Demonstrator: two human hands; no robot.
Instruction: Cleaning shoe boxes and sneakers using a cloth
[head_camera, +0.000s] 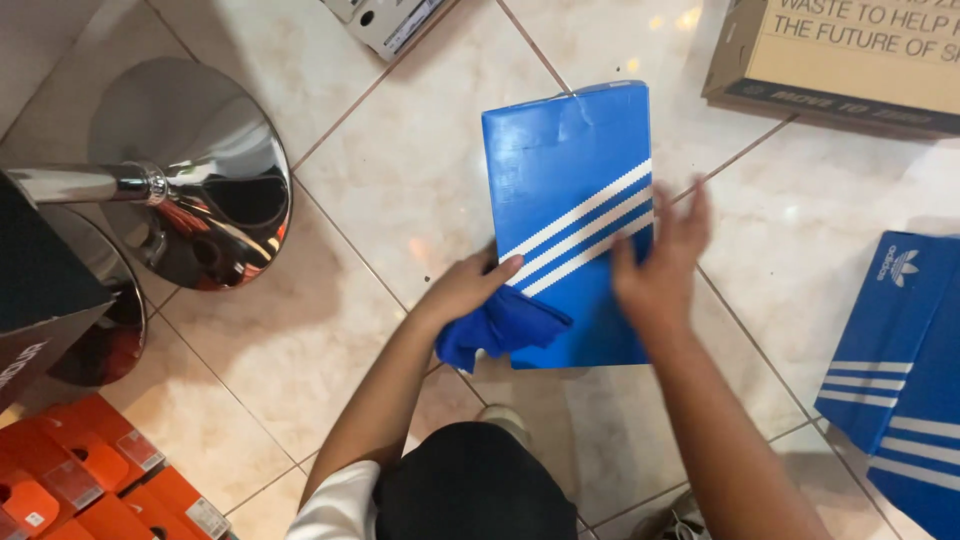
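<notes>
I kneel on pale glossy floor tiles (380, 190); a shiny chrome stool base (190, 170) stands there, orange boxes (90, 480) near it.

Shoe shop floor, likely. Pale tiled floor (400, 180) crowded with shoe boxes: blue striped box (570, 200), second blue box (900, 370), orange boxes (90, 480), brown carton (850, 60). Chrome stool base (190, 170) at left.

A blue, white-striped shoebox (570, 215) lies centred on the floor; right of it another blue box (900, 370), above-right a brown carton (850, 55), lower-left orange boxes (90, 480).
</notes>
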